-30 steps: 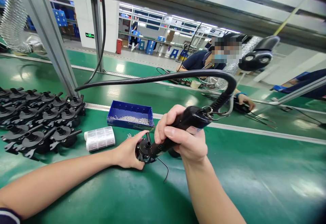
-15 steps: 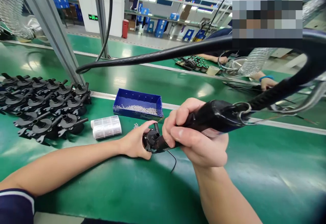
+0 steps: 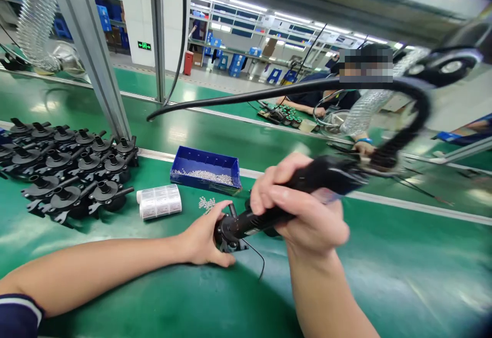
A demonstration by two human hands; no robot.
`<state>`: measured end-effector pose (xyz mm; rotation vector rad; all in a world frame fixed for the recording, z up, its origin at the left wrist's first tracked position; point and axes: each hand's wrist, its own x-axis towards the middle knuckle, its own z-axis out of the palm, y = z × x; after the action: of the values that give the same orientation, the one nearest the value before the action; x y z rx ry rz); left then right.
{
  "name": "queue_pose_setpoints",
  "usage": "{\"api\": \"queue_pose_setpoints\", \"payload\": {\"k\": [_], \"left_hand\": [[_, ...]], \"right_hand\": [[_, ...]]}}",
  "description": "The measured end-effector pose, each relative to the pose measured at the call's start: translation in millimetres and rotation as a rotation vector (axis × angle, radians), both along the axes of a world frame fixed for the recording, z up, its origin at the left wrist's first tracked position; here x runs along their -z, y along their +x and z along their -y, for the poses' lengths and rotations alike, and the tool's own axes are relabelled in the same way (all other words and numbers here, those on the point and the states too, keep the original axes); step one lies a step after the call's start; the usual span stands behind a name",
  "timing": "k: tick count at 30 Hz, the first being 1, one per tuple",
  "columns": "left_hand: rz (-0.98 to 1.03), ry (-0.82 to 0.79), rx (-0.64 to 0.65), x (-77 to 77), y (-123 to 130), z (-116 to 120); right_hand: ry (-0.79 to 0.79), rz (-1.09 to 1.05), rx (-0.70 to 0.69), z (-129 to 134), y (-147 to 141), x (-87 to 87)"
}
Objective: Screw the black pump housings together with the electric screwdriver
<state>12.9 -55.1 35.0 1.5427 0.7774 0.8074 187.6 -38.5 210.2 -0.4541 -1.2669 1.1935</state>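
Note:
My right hand [image 3: 300, 202] is wrapped round a black power screwdriver [image 3: 323, 174] with a thick black cable at its back end. The tool's front end meets a black pump-like part [image 3: 230, 235] on the green bench; the exact contact point is hidden. My left hand [image 3: 205, 235] grips that part from the left, thumb and fingers round its sides. A thin black wire [image 3: 259, 256] curls out from the part. Small silver nuts or rings [image 3: 206, 203] lie in a loose pile just behind my left hand.
Behind the pile stands a blue tray [image 3: 205, 163] of small metal pieces. A label roll [image 3: 160, 202] lies left of it. Rows of similar black parts [image 3: 65, 194] fill the left side. A metal post [image 3: 92, 51] rises behind them. Across the bench sits another person [image 3: 319, 100].
The view has shifted, showing more overhead beam and the person opposite. The screwdriver's front end now lies over the middle of the black part. Both hands keep their holds.

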Motion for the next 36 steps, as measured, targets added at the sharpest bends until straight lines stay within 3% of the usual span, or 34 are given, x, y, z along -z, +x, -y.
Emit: {"api": "queue_pose_setpoints", "payload": {"k": [3,6,14,20,30,36], "left_hand": [[0.035,-0.039,0.005,2.9,4,8],[0.092,-0.077,0.025,-0.5,5,7],[0.148,-0.225,0.110,-14.2,6,0],[0.145,-0.231,0.099,-26.8,5,3],[0.131,-0.220,0.081,-25.0,5,6],[0.126,-0.171,0.108,-23.4,-1,1]], "right_hand": [[0.075,-0.087,0.126,-3,2,-1.9],[0.073,-0.028,0.193,-8,0,5.7],[0.048,0.134,0.114,-9,1,18.0],[0.001,0.012,0.084,-8,-8,14.3],[-0.020,0.038,0.095,-5,-9,16.4],[-0.003,-0.051,0.140,-10,-20,19.9]]}}
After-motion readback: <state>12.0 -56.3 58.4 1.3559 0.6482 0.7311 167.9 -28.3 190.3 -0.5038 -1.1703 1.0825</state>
